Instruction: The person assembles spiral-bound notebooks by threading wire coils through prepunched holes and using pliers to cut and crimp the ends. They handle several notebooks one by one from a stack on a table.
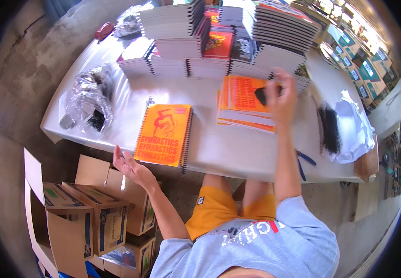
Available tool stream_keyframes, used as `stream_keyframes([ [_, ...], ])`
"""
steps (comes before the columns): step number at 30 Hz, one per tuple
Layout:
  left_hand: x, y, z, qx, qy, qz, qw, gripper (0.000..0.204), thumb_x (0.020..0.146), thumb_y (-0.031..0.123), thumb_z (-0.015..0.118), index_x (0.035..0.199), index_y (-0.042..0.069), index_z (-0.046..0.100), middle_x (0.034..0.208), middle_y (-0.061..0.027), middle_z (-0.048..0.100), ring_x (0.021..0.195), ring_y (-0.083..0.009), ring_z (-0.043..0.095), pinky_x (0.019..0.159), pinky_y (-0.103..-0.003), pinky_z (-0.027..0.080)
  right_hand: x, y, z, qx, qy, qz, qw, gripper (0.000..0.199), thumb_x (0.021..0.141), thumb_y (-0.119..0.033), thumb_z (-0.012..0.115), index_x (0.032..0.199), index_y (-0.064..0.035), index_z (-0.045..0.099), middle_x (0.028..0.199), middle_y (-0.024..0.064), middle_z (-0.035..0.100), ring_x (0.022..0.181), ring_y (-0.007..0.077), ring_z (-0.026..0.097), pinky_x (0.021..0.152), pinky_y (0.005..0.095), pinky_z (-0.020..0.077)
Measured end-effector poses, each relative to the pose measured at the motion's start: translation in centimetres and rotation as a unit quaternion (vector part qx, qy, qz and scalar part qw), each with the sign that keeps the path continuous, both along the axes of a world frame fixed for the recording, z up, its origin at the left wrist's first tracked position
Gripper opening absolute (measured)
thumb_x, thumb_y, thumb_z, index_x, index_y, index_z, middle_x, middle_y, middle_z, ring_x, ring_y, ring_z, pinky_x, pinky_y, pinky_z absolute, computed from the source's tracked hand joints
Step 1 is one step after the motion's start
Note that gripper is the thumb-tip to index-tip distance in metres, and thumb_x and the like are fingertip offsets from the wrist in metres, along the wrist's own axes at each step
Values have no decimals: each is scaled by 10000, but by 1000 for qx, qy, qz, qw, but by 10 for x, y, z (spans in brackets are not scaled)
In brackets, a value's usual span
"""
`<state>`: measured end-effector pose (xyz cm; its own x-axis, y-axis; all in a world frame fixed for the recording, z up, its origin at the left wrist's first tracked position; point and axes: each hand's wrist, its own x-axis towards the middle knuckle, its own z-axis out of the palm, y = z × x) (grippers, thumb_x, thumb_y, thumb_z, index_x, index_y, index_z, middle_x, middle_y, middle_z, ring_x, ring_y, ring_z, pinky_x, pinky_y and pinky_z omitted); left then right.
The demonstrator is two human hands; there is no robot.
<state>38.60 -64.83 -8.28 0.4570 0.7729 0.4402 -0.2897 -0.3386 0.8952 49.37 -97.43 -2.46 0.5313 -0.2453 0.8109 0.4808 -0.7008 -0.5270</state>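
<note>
Left hand (128, 164): hanging open and empty just off the table (237, 153) edge, beside an orange notebook (164, 134). Right hand (279, 95): gripping a small black object (261, 96) over the orange stack (244, 104). Risk: the notebook is overhanging the edge and likely sliding off if nudged.

The left hand (128, 164) is held out low to the person's left, palm turned up and inward, its fingers (117, 153) loosely spread and closed on nothing, with the bare forearm running back down to a bent elbow near the body. The right arm reaches straight forward, nearly fully stretched from a grey sleeve at the shoulder. At its end the right hand (280, 95) is raised, blurred, its fingers (287, 76) curled around something small and dark.
</note>
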Motion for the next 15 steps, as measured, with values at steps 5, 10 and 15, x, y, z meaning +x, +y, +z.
stream_keyframes([
  [5,49,-125,38,61,8,-294,954,372,920,230,508,1196,-20,508,1199,-142,533,1129,-263,485,974,-366,360,51,-237,-88,492,417,115,756,224,809,-292,589,955,-123,564,808,10,568,723,169,541,652,294,439],
  [10,124,-194,-47,343,146,-366,853,697,828,549,534,1303,47,443,1395,-168,365,1338,-361,236,1065,-545,166,49,-122,-61,429,456,128,770,294,796,-363,582,963,-122,564,865,26,575,838,163,537,731,391,446],
  [15,103,-206,-24,342,266,-353,829,676,799,569,556,1313,144,452,1422,-46,351,1376,-376,41,933,-745,42,53,-132,-55,449,373,192,789,132,832,-221,553,903,-118,594,874,38,583,884,198,554,765,377,450],
])
